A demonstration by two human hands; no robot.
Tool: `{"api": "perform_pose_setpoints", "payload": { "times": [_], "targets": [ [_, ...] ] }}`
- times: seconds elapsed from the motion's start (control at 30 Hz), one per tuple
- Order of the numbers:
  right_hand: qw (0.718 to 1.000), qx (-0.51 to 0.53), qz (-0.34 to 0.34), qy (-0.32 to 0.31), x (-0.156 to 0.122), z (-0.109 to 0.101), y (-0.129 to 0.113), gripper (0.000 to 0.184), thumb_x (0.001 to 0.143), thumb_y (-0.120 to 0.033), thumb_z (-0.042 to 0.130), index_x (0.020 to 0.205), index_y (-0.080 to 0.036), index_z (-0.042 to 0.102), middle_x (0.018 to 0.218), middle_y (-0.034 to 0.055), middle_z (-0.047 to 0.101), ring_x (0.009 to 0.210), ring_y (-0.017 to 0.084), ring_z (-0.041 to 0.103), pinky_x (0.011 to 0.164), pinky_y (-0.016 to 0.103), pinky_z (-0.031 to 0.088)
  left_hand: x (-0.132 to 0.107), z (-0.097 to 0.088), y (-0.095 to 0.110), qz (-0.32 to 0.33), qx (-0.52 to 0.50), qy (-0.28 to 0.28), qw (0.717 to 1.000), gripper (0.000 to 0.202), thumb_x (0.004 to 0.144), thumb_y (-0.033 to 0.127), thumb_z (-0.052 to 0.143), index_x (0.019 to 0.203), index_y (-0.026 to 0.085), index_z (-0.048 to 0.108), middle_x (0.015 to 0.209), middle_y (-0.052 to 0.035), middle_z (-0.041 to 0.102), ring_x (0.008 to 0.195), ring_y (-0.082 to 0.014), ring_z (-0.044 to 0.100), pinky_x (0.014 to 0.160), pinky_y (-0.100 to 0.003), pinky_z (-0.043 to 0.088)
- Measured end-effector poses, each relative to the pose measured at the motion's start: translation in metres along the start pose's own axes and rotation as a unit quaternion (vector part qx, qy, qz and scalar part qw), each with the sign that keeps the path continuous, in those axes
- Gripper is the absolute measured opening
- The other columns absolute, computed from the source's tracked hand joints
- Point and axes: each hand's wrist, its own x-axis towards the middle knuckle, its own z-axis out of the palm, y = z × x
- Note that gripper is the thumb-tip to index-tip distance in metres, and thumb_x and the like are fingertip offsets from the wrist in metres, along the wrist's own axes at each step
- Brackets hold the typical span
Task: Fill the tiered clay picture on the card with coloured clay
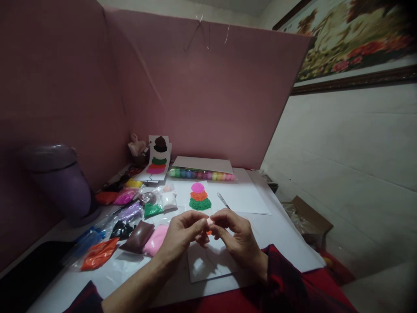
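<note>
My left hand and my right hand meet over the white table. Both pinch a small pink lump of clay between their fingertips. Under them lies a white card with a faint outline and a bit of orange at its top. Beyond my hands lies a clay picture with a pink, an orange and a green layer. A thin metal tool rests on the paper just right of it.
Several bags of coloured clay lie spread at the left. A row of coloured clay packs sits under a white card at the back. A sample card leans on the pink partition. A purple mug stands left; a cardboard box right.
</note>
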Motion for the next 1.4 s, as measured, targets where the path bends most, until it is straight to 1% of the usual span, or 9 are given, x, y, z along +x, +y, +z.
{"api": "perform_pose_setpoints", "payload": {
  "times": [0.07,0.23,0.4,0.57,0.7,0.87,1.0,1.17,1.4],
  "targets": [
    [1.0,-0.005,0.004,0.0,0.0002,-0.0003,-0.0009,0.007,0.083,-0.02,0.059,0.09,-0.018,0.061,0.078,0.0036,0.062,0.065,0.015,0.06,0.06,0.028,0.052,-0.0006,0.0007,0.0008,0.008,0.009,-0.003,1.0,0.02,0.072,0.028,0.071,0.079,0.01,0.066,0.059,-0.0014,0.061,0.053,-0.0106,0.054,0.052,-0.024,0.047],
    [1.0,-0.007,-0.014,-0.003,0.0019,-0.0017,-0.0044,0.008,0.085,-0.023,0.057,0.081,-0.018,0.062,0.076,0.0038,0.061,0.066,0.015,0.059,0.059,0.027,0.051,-0.0003,0.0014,0.0004,-0.005,0.005,0.01,1.0,0.027,0.071,0.032,0.072,0.085,0.011,0.066,0.059,-0.002,0.063,0.052,-0.0125,0.056,0.051,-0.025,0.048],
    [1.0,-0.015,-0.022,0.001,0.0031,-0.0021,-0.0059,0.004,0.083,-0.022,0.059,0.082,-0.019,0.061,0.076,0.0028,0.06,0.065,0.015,0.057,0.06,0.028,0.05,-0.0001,0.0008,0.0001,0.002,0.018,-0.01,1.0,0.022,0.071,0.03,0.072,0.077,0.01,0.066,0.06,-0.0025,0.063,0.051,-0.0115,0.055,0.051,-0.024,0.047],
    [1.0,-0.006,-0.024,0.0,0.0037,-0.0024,-0.0081,0.009,0.085,-0.021,0.056,0.078,-0.018,0.06,0.075,0.0034,0.059,0.067,0.016,0.058,0.061,0.029,0.05,-0.0004,0.0005,-0.0008,-0.01,0.012,-0.004,1.0,0.025,0.074,0.032,0.068,0.085,0.01,0.066,0.056,-0.0012,0.061,0.05,-0.0118,0.056,0.05,-0.024,0.047],
    [0.999,-0.017,-0.032,0.006,0.0029,-0.0026,-0.0092,0.005,0.082,-0.019,0.06,0.087,-0.019,0.061,0.079,0.0033,0.06,0.069,0.016,0.057,0.062,0.028,0.048,-0.0002,0.0007,-0.0021,0.001,0.01,-0.017,1.0,0.02,0.073,0.029,0.07,0.078,0.01,0.065,0.062,-0.003,0.063,0.052,-0.0108,0.055,0.051,-0.024,0.047],
    [1.0,-0.018,-0.018,0.012,0.0016,-0.0013,-0.0083,0.007,0.085,-0.02,0.057,0.078,-0.019,0.06,0.076,0.003,0.059,0.067,0.015,0.056,0.061,0.028,0.048,0.0,0.0012,-0.0019,-0.008,0.007,0.004,1.0,0.024,0.074,0.031,0.069,0.087,0.011,0.064,0.056,-0.0006,0.061,0.051,-0.0121,0.057,0.051,-0.025,0.047],
    [0.998,-0.018,-0.047,0.029,0.0027,-0.0011,-0.0082,0.002,0.082,-0.017,0.06,0.083,-0.018,0.06,0.082,0.0041,0.058,0.069,0.015,0.055,0.06,0.028,0.048,-0.0005,0.0017,-0.0003,-0.007,0.016,-0.017,1.0,0.023,0.073,0.031,0.07,0.079,0.01,0.065,0.058,-0.0028,0.062,0.05,-0.0121,0.055,0.051,-0.026,0.047],
    [1.0,-0.011,-0.017,0.009,0.0013,-0.0011,-0.0043,0.004,0.083,-0.019,0.059,0.086,-0.018,0.061,0.078,0.0033,0.06,0.066,0.014,0.057,0.058,0.026,0.049,-0.0009,0.0028,0.0013,0.011,0.003,0.007,1.0,0.02,0.072,0.027,0.071,0.081,0.011,0.065,0.06,-0.0012,0.061,0.052,-0.0104,0.054,0.052,-0.023,0.046],
    [1.0,-0.009,-0.003,0.006,0.0003,-0.0008,-0.0043,0.006,0.082,-0.02,0.061,0.087,-0.017,0.061,0.074,0.0027,0.061,0.063,0.014,0.057,0.059,0.027,0.049,0.0002,-0.0001,-0.0022,0.015,0.019,-0.021,0.999,0.018,0.075,0.027,0.069,0.08,0.01,0.064,0.061,-0.0023,0.062,0.05,-0.0105,0.054,0.05,-0.024,0.046]
  ]
}}
